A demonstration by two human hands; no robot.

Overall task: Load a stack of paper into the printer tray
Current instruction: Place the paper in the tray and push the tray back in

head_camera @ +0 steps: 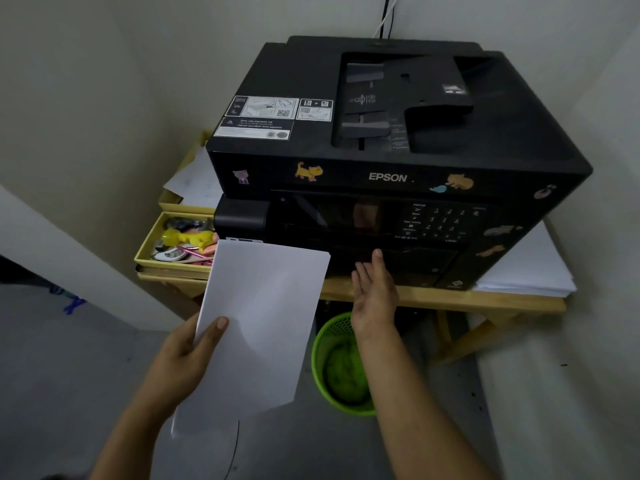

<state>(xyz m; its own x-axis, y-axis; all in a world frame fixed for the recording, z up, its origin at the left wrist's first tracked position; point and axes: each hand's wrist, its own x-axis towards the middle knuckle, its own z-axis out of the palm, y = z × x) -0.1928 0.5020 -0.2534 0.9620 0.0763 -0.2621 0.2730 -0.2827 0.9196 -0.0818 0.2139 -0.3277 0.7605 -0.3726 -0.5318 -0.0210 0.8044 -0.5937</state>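
A black Epson printer [388,133] with cat stickers stands on a wooden table [450,299]. My left hand [188,358] grips a stack of white paper [263,317] by its left edge, thumb on top, in front of the printer's lower left. My right hand [374,289] is held with straight fingers just before the printer's lower front panel [415,265], fingertips reaching its dark face. The tray front looks closed; I cannot tell whether the fingers touch it.
A green mesh bin [343,365] sits on the floor under the table. Yellow trays [173,244] with small stationery and loose sheets lie left of the printer. A pile of white paper [530,268] lies on the table at the right. Walls close in on both sides.
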